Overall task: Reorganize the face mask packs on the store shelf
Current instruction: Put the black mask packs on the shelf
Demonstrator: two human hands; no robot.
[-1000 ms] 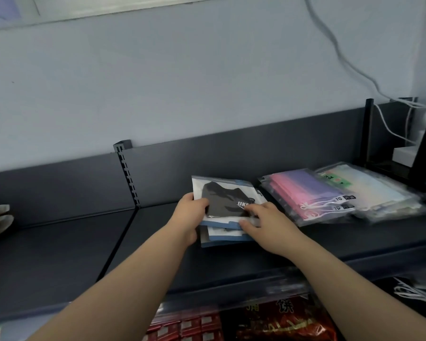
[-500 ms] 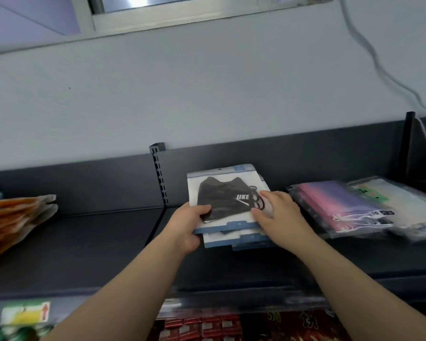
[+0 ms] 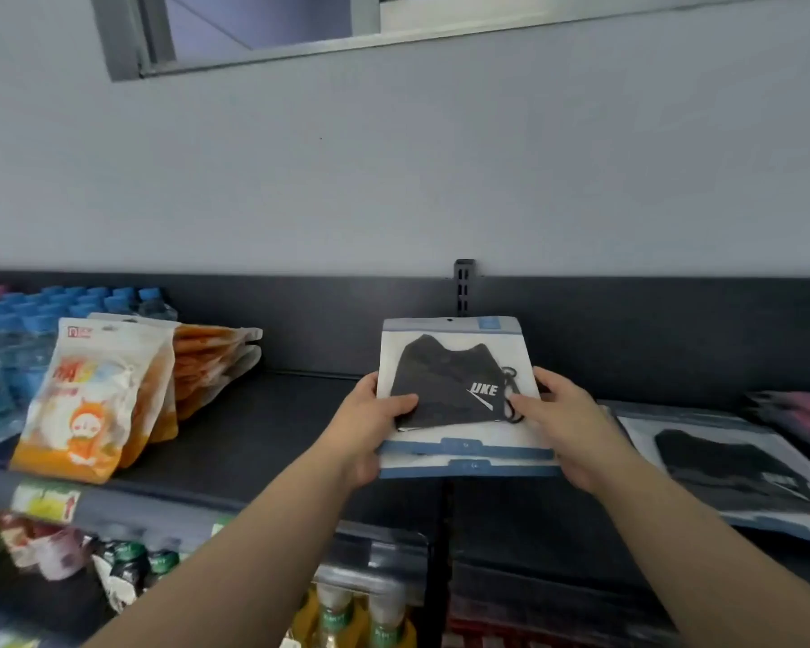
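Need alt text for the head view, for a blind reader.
The left hand and right hand grip a small stack of black face mask packs by its sides over a dark shelf. Another black mask pack lies to the right; orange pouches stand at left.

Dim, even light; soft blur and bending toward the edges.

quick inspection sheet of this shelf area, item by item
surface: dark shelf, slotted upright at its back
job's things: held black mask packs, at least two stacked, tilted up; lone black mask pack flat on the shelf at right; pink packs far right
clutter: orange pouches leaning at left; blue-capped bottles behind them
grippers: left hand and right hand grip the held packs' sides
cables: nothing seen
surroundings: grey wall, window frame above; drink bottles on the shelf below
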